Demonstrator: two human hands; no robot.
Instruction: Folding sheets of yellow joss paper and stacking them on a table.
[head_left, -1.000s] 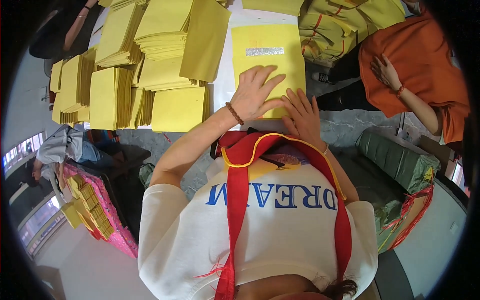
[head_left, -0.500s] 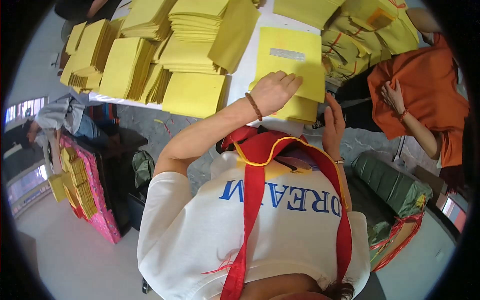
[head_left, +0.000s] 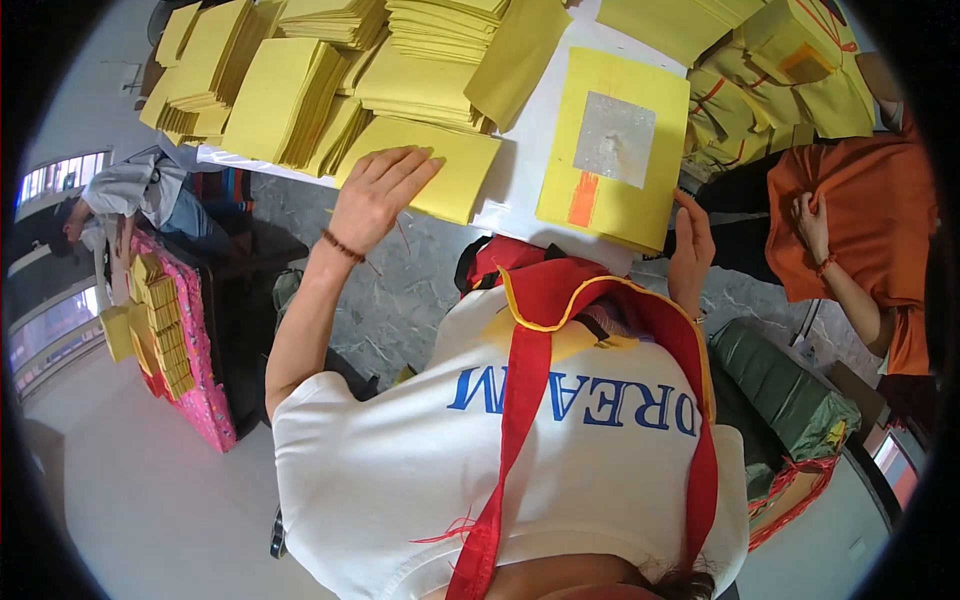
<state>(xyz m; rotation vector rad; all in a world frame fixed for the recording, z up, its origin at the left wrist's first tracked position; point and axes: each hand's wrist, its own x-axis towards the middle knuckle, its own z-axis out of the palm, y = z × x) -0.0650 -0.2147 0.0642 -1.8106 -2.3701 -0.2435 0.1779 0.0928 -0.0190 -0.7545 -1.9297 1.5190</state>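
Observation:
My left hand [head_left: 378, 198] lies with fingers stretched out flat on a yellow folded paper [head_left: 450, 165] near the table's front edge. To its right, a larger pile of yellow paper [head_left: 650, 110] bears a silver square [head_left: 614, 138] and an orange strip [head_left: 583, 199] on its top sheet. My right hand [head_left: 692, 250] is beside that pile's near right corner, fingers raised and apart, holding nothing that I can see.
Tall stacks of yellow folded paper [head_left: 280, 100] crowd the white table's [head_left: 525, 160] left side. Bundles tied with red string [head_left: 765, 110] stand at the right. A person in orange [head_left: 850, 210] is close by on the right; another person [head_left: 140, 205] is at the far left.
My left hand has moved left from the right pile to the folded paper. On the right pile, the whole silver square and the orange strip now show, where only a silver band showed.

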